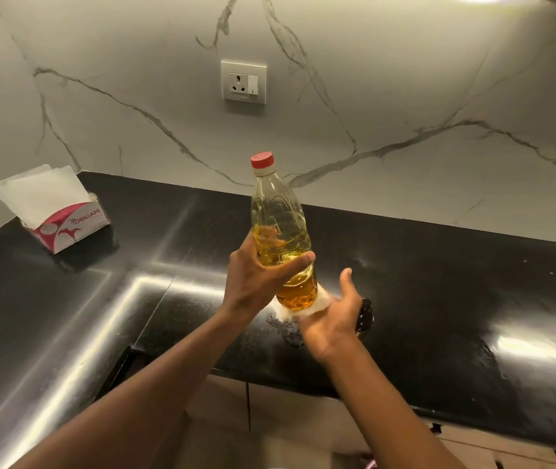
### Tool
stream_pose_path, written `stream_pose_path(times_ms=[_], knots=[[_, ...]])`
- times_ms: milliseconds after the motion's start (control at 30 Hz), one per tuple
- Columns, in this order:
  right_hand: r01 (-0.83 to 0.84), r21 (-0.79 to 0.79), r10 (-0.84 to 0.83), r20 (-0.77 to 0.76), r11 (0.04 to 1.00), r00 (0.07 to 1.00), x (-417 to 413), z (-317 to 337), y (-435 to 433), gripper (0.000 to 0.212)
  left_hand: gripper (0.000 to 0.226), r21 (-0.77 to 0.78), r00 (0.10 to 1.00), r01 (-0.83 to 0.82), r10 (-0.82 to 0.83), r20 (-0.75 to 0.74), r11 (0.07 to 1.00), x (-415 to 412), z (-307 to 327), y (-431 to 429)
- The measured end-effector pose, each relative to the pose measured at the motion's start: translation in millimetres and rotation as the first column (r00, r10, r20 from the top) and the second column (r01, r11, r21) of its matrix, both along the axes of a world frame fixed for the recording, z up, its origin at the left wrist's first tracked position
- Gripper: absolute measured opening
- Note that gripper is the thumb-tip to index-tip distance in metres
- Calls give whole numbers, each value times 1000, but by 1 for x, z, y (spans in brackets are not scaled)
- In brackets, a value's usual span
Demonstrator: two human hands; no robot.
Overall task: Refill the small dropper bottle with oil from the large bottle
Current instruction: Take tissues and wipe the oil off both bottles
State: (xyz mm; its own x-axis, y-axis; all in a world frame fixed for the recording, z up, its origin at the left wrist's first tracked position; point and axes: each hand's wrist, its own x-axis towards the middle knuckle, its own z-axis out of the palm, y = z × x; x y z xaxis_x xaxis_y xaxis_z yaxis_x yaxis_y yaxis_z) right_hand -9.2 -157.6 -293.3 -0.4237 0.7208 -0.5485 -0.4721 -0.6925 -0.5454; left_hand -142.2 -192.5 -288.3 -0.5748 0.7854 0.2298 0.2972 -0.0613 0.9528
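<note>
L hand [252, 279] grips the large clear plastic bottle of yellow oil [281, 231] round its lower middle, fingers wrapped behind it, thumb across the front; bottle upright w/ slight tilt, held above the table, red screw cap [262, 160] on. R hand [332, 319] sits under the bottle's base, palm up, fingers spread loosely, pressing a white tissue wad [307, 308] against the bottom; most of the wad is hidden by bottle and palm. A small dark object [365, 318] behind the R hand is mostly hidden, can't tell what it is. Glossy black stone table [439, 299], L-shaped, w/ light glare and smears. Pink-and-white tissue box [66, 221] at far left. White marble-look wall, grey veins, w/ a white socket plate [243, 82].
</note>
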Motion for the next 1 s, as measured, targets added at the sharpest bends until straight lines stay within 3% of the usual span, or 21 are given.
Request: stream_pose_path(times_ms=[167,300,467,633,833,1000], knots=[[-41,-67,38,-53,997,998,-2,-6,-25,75,73,0,998,-38,38,-45,999,-3,3,1],[-45,20,46,-65,999,997,22,-11,-12,89,72,2,999,-43,43,-17,999,-8,2,-2],[-32,37,32,1,999,999,11,-8,4,88,71,4,999,-32,32,-18,999,-4,-4,-2],[-7,-19,7,16,1000,1000,1,-10,-26,72,83,-2,998,-39,38,-57,999,-6,-4,3],[13,63,-12,-25,998,1000,16,-16,-8,84,80,-5,998,-47,47,-44,999,-5,-7,3],[-25,-45,24,-19,999,1000,-3,-11,-4,83,75,-2,996,-32,32,-87,999,1,-12,7]])
